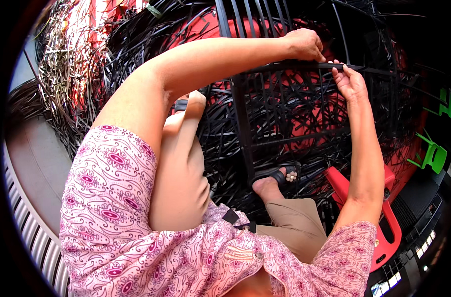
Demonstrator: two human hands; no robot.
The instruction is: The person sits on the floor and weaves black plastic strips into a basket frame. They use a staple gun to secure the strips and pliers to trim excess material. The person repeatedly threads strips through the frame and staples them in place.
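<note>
A black frame (243, 126) with long bars stands between my legs, over a heap of loose black strips (290, 106). My left hand (304, 44) reaches across to the frame's upper crossbar (285, 66), its fingers curled closed close to the bar. Whatever those fingers pinch is hidden. Close beside it on the right, my right hand (351, 84) grips the end of the same crossbar between thumb and fingers. Several parallel black bands (252, 20) run up from the frame at the top.
Piled strips (72, 64) spread left over red material (200, 27). A red plastic seat (391, 222) is beside my right arm, with green chairs (433, 154) farther right. My sandalled foot (277, 179) rests among the strips. A ribbed light edge (29, 222) curves at lower left.
</note>
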